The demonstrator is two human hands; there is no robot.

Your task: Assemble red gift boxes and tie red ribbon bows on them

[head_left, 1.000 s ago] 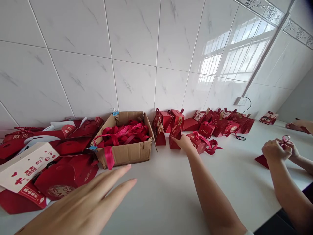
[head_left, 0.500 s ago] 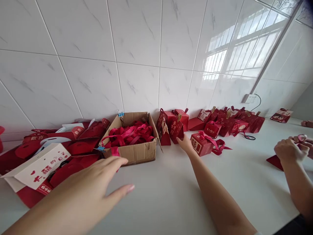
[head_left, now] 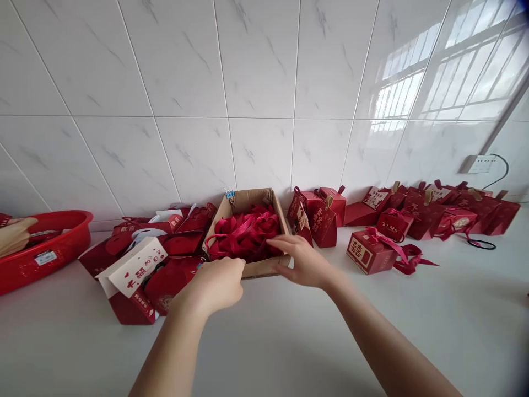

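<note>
A cardboard box (head_left: 264, 268) full of tangled dark pink ribbons (head_left: 243, 231) stands against the tiled wall. My left hand (head_left: 221, 282) is at its front left edge, fingers curled; what they hold, if anything, is hidden. Over the box's front right edge lies my right hand (head_left: 300, 259), fingers apart and reaching toward the ribbons, holding nothing visible. Just right of the box is an upright red gift box (head_left: 324, 225). Another red box with a ribbon bow (head_left: 372, 252) sits further right.
Folded red and white boxes (head_left: 138, 267) are piled left of the cardboard box. At the far left, a hand (head_left: 14, 234) reaches over a red plastic basin (head_left: 61, 252). Many red gift boxes (head_left: 427, 218) line the wall at right, near a black loop and a wall socket (head_left: 477, 164).
The view has swung left, bringing in the red basin. My right hand has left the upright gift box and come to the cardboard box. My left hand has curled at its front edge.
</note>
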